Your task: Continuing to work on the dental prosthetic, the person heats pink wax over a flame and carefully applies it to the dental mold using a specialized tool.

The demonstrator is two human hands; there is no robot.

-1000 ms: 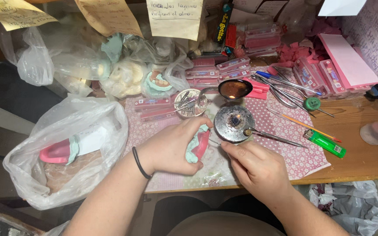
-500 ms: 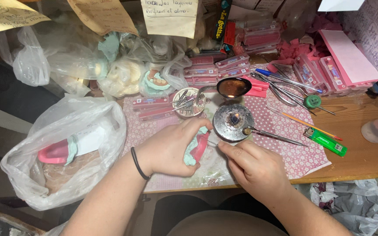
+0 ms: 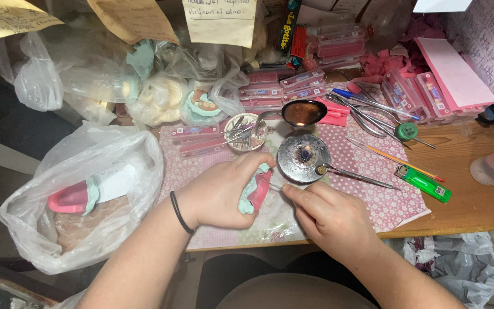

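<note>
— What's the left hand doing?

— It's curled around a small pink and pale-green clay piece, gripping it just above the patterned mat near the front edge of the wooden table. A black band sits on that wrist.

— And the right hand?

— Fingers pinched shut on a thin metal tool — its tip touches the clay piece.

— What's just behind the hands?

— A round metal dish with a long metal pick lying against its rim, and beside it a small tin of pins. A dark spoon rests a little further back.

— Anything to the right?

— A green lighter on the mat's edge, a thin orange brush near it, and scissors further back by stacks of pink boxes.

— And to the left?

— A clear plastic bag holding a pink and green piece, well apart from the hands.
</note>
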